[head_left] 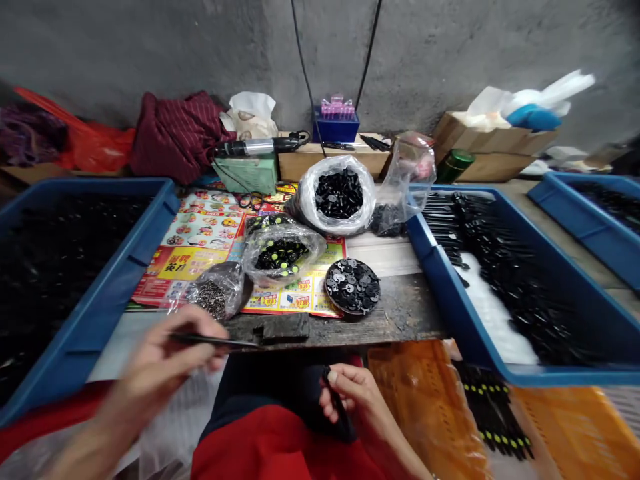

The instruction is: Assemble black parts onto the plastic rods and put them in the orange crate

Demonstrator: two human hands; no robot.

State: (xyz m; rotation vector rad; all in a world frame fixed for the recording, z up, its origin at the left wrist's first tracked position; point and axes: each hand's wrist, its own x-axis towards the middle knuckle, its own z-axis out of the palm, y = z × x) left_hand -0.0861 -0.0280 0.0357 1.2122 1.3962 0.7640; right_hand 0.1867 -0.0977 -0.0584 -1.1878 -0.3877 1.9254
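Thin black rod (215, 341) pinched in left grip (160, 357), long axis lying nearly level across lower frame, tip pointing toward right grip (355, 397), clenched on small black piece (343, 427) near bottom center.

printed sheet: a glossy multicoloured paper flyer (200, 247), its text printed in chinese
yellow panel: a yellow block (186, 263) with large red chinese characters, too blurred to read
lower edge: yellow-and-red bursts (280, 301) with digits too small to tell
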